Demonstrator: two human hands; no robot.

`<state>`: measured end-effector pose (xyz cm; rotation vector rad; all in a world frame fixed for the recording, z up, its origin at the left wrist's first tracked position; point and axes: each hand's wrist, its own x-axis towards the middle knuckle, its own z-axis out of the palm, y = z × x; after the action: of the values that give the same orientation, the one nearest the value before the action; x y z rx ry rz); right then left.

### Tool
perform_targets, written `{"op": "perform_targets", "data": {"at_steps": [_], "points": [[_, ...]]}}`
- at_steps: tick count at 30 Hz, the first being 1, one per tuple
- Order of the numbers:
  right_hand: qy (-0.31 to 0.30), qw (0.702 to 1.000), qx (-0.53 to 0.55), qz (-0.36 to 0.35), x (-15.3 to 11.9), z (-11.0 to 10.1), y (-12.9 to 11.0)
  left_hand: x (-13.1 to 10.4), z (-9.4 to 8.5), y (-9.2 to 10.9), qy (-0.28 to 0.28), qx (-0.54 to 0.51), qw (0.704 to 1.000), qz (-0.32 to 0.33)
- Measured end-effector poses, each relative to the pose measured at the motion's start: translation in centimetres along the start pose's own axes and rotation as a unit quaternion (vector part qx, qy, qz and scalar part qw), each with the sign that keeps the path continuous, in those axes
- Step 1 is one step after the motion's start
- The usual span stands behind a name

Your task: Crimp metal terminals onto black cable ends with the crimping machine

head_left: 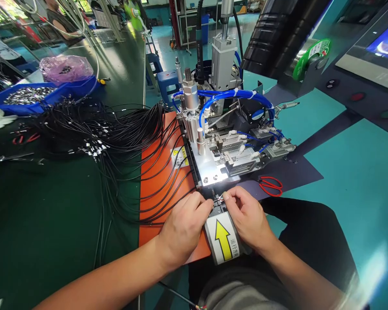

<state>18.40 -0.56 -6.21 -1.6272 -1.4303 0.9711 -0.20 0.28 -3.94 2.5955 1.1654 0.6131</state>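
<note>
My left hand (pixel 186 221) is closed in a pinch at the front of the machine, and a black cable (pixel 151 223) runs in under its fingers. Close by on the other side, my right hand (pixel 246 214) pinches a small shiny piece (pixel 220 199) whose exact kind is too small to make out. Both sets of fingertips meet over a narrow dark fixture (pixel 216 209). Below it sits a feed block labelled with a yellow arrow (pixel 223 241). Behind the fingers stands the metal press machine (pixel 205 165) with blue air hoses (pixel 226 93).
Several black cables (pixel 148 125) spread across an orange board (pixel 173 140) on the left. Farther left are a blue tray (pixel 63 91) of metal parts and a wrench (pixel 13 158). Red-handled scissors (pixel 271 186) lie to the right. A dark lamp-like tube (pixel 271 38) overhangs the machine.
</note>
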Motion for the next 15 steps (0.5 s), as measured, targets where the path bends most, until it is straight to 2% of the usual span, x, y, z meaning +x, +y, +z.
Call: {"op": "perform_targets", "data": {"at_steps": [8, 15], "points": [[-0.015, 1.000, 0.002, 0.023, 0.0, 0.1, 0.4, 0.5, -0.4, -0.1, -0.006, 0.000, 1.000, 0.017], [-0.027, 0.999, 0.005, 0.040, 0.2, 0.0, 0.3, 0.5, -1.7, 0.8, -0.049, 0.118, 0.990, 0.053]]}}
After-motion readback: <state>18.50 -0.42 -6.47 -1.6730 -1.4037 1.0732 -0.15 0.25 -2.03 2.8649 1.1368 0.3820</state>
